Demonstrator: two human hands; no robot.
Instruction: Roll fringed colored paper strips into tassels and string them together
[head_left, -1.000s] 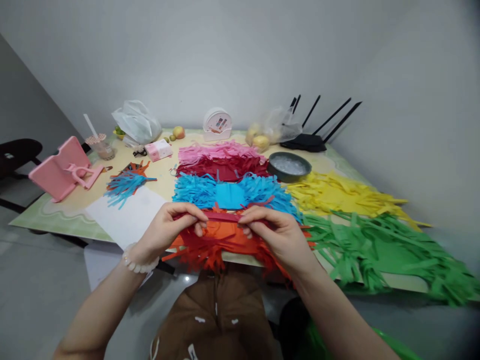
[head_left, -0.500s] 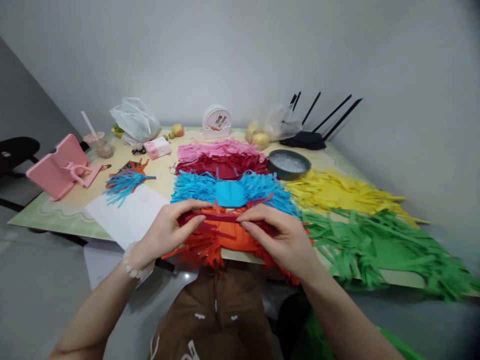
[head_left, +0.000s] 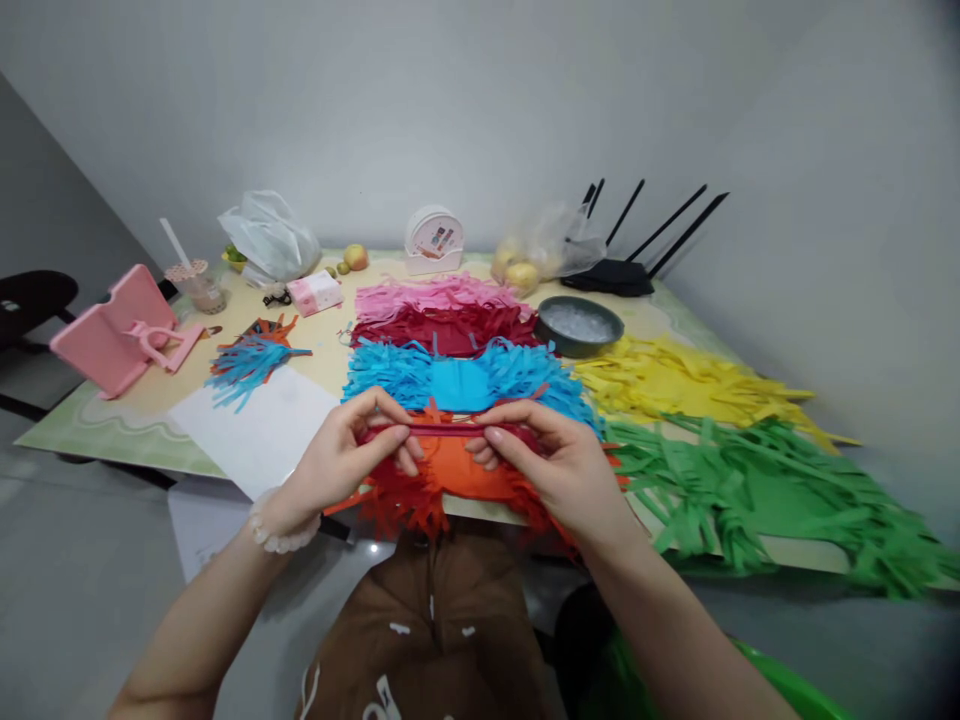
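Note:
A dark red fringed paper strip [head_left: 446, 430], rolled narrow in its middle, stretches level between my two hands. My left hand [head_left: 364, 440] pinches its left part between thumb and fingers. On the other side, my right hand [head_left: 551, 455] grips it the same way. Just beneath lies orange fringed paper [head_left: 469, 472] at the table's front edge. Blue fringed paper [head_left: 459, 382] sits right behind, then a crimson fringed piece [head_left: 450, 328] and a pink one [head_left: 442, 296]. My palms hide the strip's ends in part.
Green [head_left: 787, 500] and yellow fringed paper [head_left: 675, 382] lie to the right. A dark bowl [head_left: 579, 345] and a black router [head_left: 611, 279] stand behind. At left are white paper [head_left: 259, 425], a blue-orange tassel [head_left: 255, 365], a pink stand [head_left: 116, 335] and a drink cup [head_left: 201, 288].
The dark red strip is pulled straighter and thinner between my hands. My lower fingers have curled in beneath it, and its loose fringe no longer hangs across the middle.

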